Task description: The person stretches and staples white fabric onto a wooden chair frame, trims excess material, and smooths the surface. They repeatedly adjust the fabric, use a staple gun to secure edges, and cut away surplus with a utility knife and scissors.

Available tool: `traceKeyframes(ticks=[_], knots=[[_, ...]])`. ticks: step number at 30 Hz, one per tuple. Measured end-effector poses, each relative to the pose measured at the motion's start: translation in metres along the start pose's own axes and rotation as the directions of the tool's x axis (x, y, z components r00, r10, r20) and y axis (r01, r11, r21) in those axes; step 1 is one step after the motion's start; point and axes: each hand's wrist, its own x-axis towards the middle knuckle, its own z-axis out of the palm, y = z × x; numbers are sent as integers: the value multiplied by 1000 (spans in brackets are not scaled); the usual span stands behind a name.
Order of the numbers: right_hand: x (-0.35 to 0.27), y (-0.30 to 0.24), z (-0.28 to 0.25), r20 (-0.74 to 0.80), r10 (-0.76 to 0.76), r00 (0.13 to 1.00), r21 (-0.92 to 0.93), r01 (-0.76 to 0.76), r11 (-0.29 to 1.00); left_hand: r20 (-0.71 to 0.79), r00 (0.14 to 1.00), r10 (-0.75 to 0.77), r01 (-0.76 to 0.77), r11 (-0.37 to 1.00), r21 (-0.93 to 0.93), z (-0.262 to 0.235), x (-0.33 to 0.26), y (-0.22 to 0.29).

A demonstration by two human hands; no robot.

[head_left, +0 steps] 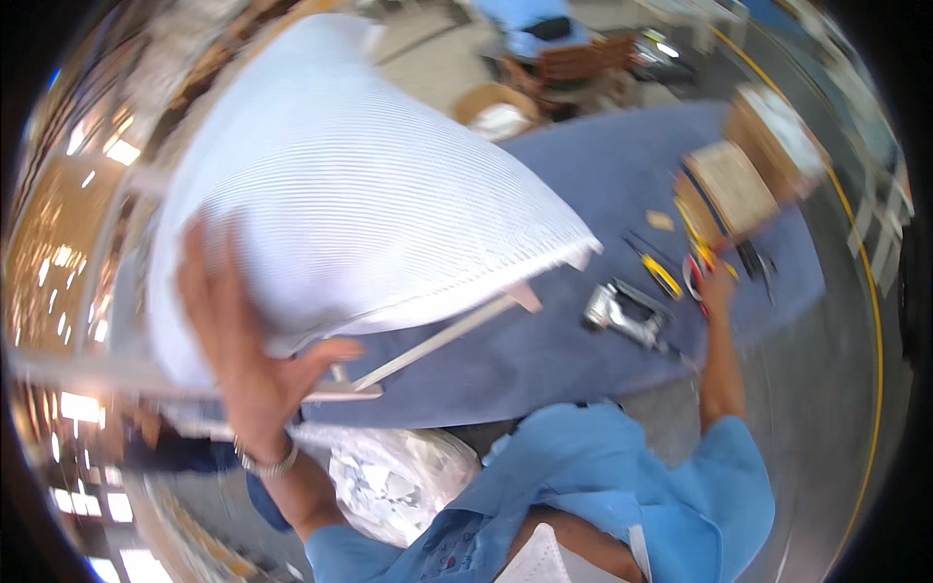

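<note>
Cushion: large white ribbed cushion (360, 194), raised off the blue tabletop (583, 360) and tipped, filling the upper left of the view.
Way from the grip: it spreads up and to the right of the left hand (243, 350), whose palm lies flat against its lower left face.
Long axis: runs from the rounded top, far above the left grip, down to the pointed corner at the right, well away from that hand.
Left grip: fingers spread wide and pressed against the fabric, thumb out toward the right under the lower edge; a flat support, not a pinch.
Right grip: right hand (717, 290) is stretched out well to the right of the cushion and apart from it, down among the tools; whether its fingers close on anything, I cannot tell.
Nearer hand: the left, by far.
Beneath the cushion: pale wooden slats (437, 340) jut out from under its lower edge, just right of the left thumb.
By the right grip: yellow-handled pliers (663, 275) and a metal stapler (627, 313) to its left, a wooden board (734, 185) beyond it.
Hidden or unclear: the cushion's underside and how the slats join it; the whole picture is motion-blurred; the right fingertips are lost among the tools.
</note>
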Motion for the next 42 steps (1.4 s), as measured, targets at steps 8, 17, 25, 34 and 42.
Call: traceKeyframes(ticks=[8,17,25,34,42], knots=[[23,14,1,239,112,965,-255,-49,966,231,945,230,-245,969,39,-4,111,98],[22,56,16,198,25,980,-39,-17,999,80,996,48,-35,988,-148,1,156,90],[22,54,14,199,5,980,5,-6,1000,33,986,-166,162,982,101,1,155,-16],[7,83,-12,252,-99,963,129,68,989,95,992,78,-87,992,94,-26,173,14],[-62,-15,-67,394,156,906,910,-408,69,594,764,251,-273,961,-55,-26,165,47]])
